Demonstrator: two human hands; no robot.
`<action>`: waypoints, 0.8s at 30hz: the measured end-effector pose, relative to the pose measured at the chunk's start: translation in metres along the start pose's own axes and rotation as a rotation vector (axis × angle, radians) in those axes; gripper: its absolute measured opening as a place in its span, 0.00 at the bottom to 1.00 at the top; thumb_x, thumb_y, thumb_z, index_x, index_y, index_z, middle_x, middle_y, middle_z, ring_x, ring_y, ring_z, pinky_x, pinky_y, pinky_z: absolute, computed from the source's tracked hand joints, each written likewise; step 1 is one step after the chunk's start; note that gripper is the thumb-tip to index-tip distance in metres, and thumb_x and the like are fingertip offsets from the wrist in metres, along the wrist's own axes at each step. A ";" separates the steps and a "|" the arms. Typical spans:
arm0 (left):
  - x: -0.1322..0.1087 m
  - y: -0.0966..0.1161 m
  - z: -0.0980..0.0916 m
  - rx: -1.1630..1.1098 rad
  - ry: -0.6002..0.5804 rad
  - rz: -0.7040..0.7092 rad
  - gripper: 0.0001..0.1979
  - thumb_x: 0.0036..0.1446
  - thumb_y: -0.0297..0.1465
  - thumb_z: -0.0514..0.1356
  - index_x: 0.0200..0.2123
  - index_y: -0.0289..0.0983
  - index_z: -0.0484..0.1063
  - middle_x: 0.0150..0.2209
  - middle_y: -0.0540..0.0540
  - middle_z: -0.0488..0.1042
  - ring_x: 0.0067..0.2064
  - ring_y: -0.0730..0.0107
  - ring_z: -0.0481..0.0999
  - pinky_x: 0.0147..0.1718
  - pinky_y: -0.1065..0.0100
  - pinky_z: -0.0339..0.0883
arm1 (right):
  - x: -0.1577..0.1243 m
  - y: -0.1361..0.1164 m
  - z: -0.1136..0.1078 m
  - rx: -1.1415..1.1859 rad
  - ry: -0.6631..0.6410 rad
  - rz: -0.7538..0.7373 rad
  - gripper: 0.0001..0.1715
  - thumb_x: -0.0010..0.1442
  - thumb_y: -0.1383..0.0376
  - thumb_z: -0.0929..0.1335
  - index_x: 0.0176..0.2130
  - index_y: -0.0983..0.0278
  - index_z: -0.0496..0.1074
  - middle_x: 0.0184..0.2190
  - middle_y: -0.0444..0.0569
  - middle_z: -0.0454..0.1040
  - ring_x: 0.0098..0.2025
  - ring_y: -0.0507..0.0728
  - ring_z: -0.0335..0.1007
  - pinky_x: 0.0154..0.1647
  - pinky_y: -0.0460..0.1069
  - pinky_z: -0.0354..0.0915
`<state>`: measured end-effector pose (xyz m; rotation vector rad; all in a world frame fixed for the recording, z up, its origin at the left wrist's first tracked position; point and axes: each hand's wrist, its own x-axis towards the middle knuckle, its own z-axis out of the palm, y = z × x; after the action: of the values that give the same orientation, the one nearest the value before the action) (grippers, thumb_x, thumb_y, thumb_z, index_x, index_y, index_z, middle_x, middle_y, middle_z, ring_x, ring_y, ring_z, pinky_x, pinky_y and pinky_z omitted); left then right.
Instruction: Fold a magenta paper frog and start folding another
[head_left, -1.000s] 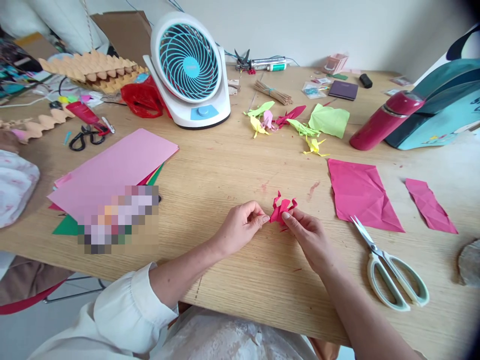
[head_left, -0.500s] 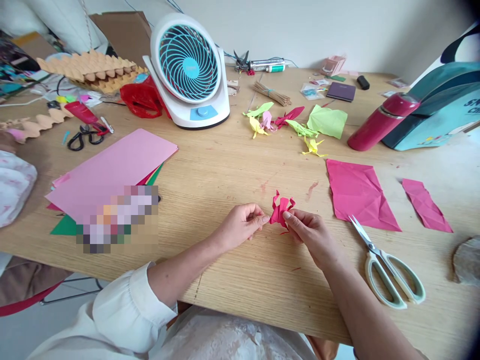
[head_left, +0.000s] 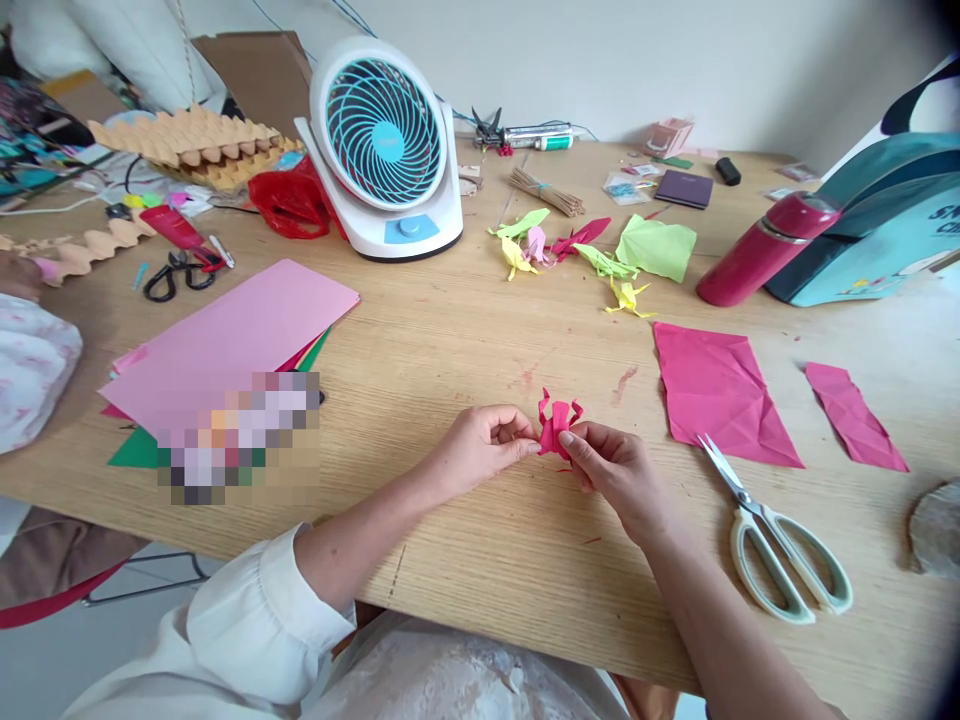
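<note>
A small red-pink folded paper figure (head_left: 555,425) with thin curled limbs is held just above the table between my hands. My left hand (head_left: 491,440) pinches its left edge between thumb and fingertips. On the other side, my right hand (head_left: 611,462) grips the body, the thumb lying on top and the fingers partly hidden beneath. Right of my hands lie a creased pink paper sheet (head_left: 720,390) and a narrower pink strip (head_left: 856,415). White-handled scissors (head_left: 772,550) rest below the sheet, their tips touching or just overlapping its lower edge.
A white and blue fan (head_left: 390,140) stands at the back, with folded paper figures (head_left: 577,245) to its right. A red flask (head_left: 765,250) leans near a teal bag (head_left: 870,230). Coloured paper sheets (head_left: 247,320) lie left. A person's sleeve (head_left: 34,350) shows at the far left.
The paper figure has shifted slightly left and turned a little between my fingers. Both hands keep hold of it. The whole view has moved slightly.
</note>
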<state>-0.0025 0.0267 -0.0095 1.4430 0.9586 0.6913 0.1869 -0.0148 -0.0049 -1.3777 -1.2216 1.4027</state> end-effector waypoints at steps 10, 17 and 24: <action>-0.001 0.004 -0.002 -0.047 -0.043 -0.054 0.16 0.52 0.41 0.67 0.31 0.33 0.73 0.21 0.56 0.61 0.21 0.80 0.56 0.18 0.76 0.50 | -0.008 0.000 0.015 -0.161 0.090 -0.097 0.23 0.59 0.46 0.69 0.28 0.63 0.71 0.15 0.41 0.65 0.18 0.50 0.56 0.20 0.47 0.50; 0.003 -0.001 -0.008 -0.043 -0.006 -0.032 0.17 0.54 0.43 0.65 0.32 0.34 0.72 0.19 0.56 0.60 0.19 0.81 0.57 0.18 0.74 0.49 | -0.006 0.000 0.002 -0.099 0.120 -0.047 0.26 0.61 0.44 0.67 0.39 0.63 0.76 0.16 0.42 0.68 0.19 0.52 0.58 0.23 0.48 0.53; 0.004 0.000 -0.011 -0.007 0.025 -0.028 0.17 0.53 0.43 0.65 0.31 0.34 0.71 0.19 0.56 0.62 0.19 0.80 0.59 0.19 0.74 0.50 | -0.003 0.001 0.003 0.029 -0.011 0.034 0.23 0.56 0.45 0.71 0.31 0.63 0.75 0.24 0.47 0.76 0.24 0.51 0.62 0.26 0.47 0.59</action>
<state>-0.0099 0.0355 -0.0090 1.4154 0.9930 0.6934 0.1839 -0.0186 -0.0054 -1.3782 -1.1854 1.4479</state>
